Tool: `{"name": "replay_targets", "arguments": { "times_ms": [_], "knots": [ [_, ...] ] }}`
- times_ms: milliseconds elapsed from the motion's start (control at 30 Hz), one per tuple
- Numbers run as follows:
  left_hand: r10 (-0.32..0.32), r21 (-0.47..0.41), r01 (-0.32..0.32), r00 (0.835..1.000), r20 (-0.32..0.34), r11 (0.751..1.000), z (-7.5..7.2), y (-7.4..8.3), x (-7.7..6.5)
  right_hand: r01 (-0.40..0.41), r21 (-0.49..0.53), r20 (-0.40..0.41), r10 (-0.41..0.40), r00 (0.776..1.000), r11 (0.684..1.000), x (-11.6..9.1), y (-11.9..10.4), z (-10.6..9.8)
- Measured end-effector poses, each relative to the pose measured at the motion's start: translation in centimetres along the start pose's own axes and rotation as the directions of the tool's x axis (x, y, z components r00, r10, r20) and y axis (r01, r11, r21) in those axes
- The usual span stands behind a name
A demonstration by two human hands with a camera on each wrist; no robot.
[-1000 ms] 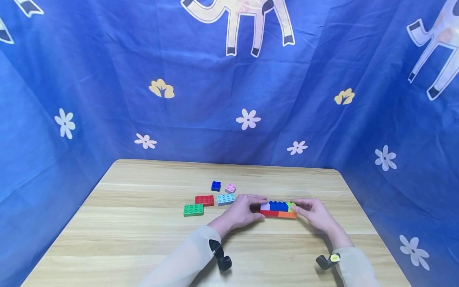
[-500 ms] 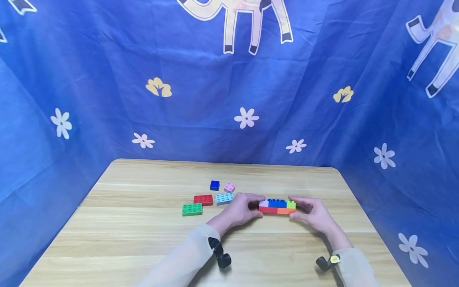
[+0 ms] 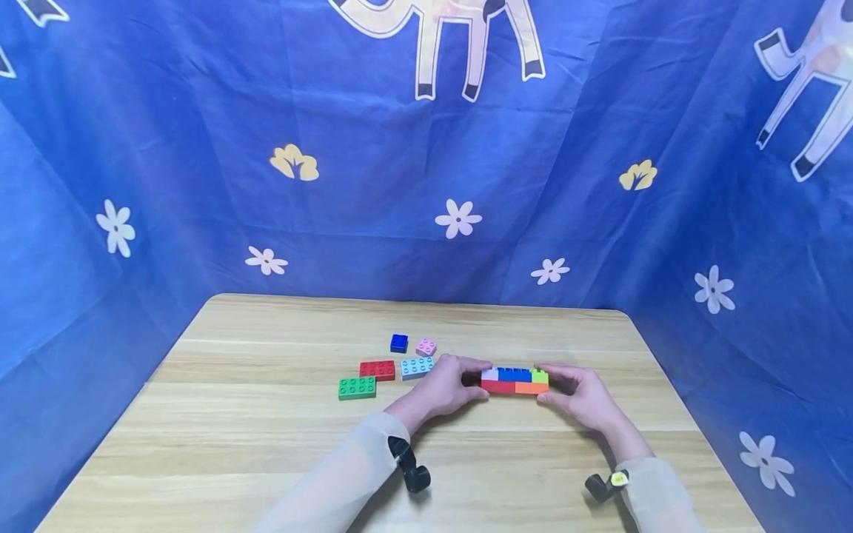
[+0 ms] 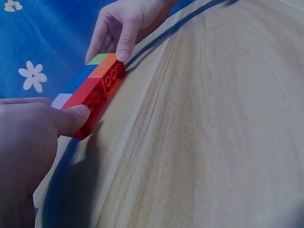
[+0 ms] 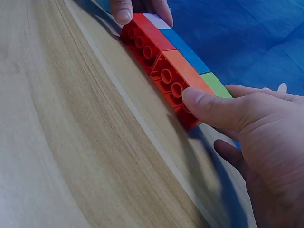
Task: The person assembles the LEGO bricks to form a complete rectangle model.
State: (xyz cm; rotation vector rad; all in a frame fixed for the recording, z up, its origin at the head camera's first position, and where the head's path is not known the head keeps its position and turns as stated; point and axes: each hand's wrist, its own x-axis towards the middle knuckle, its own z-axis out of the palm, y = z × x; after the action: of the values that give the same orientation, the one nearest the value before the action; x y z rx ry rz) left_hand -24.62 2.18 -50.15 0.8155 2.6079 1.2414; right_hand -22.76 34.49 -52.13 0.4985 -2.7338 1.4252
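Note:
Both hands hold a two-layer bar of toy building bricks between them, lifted so its hollow underside shows in both wrist views. Its lower layer joins a red brick (image 3: pixel 498 386) to an orange brick (image 3: pixel 531 388). On top sit a lavender brick (image 5: pixel 158 21), a blue brick (image 3: pixel 515 375) and a lime green brick (image 5: pixel 216 84). My left hand (image 3: pixel 445 389) grips the red and lavender end, thumb on the lower edge. At the orange and lime end, my right hand (image 3: pixel 588 400) pinches with its thumb below and fingers behind.
Left of the hands on the wooden table (image 3: pixel 200 437) lie loose bricks: green (image 3: pixel 357 388), red (image 3: pixel 377 370), light blue (image 3: pixel 417 367), small dark blue (image 3: pixel 399 343) and small pink (image 3: pixel 426 346). A blue patterned curtain (image 3: pixel 373 222) encloses the back and sides.
My right thumb has shifted from the lime brick down to the orange end. The bar has tipped and risen slightly, its studs now less visible. My left hand keeps its hold.

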Motion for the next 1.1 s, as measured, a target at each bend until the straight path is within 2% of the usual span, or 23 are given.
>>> {"name": "replay_targets", "arguments": {
  "times_ms": [400, 767, 1100],
  "knots": [
    [-0.068, 0.019, 0.068, 0.998, 0.009, 0.997, -0.1, 0.3, 0.7, -0.059, -0.033, 0.025, 0.06, 0.998, 0.998, 0.5, -0.3, -0.3],
    [-0.126, 0.029, 0.126, 0.992, 0.014, 0.992, -0.2, 0.3, 1.2, -0.08, -0.097, 0.058, 0.086, 0.995, 0.992, 0.9, -0.3, -0.4],
    [-0.125, 0.03, 0.125, 0.992, 0.01, 0.992, -0.1, -0.1, 1.4, -0.124, -0.099, 0.066, 0.131, 0.989, 0.987, 1.3, -0.5, -0.4]
  ]
}}
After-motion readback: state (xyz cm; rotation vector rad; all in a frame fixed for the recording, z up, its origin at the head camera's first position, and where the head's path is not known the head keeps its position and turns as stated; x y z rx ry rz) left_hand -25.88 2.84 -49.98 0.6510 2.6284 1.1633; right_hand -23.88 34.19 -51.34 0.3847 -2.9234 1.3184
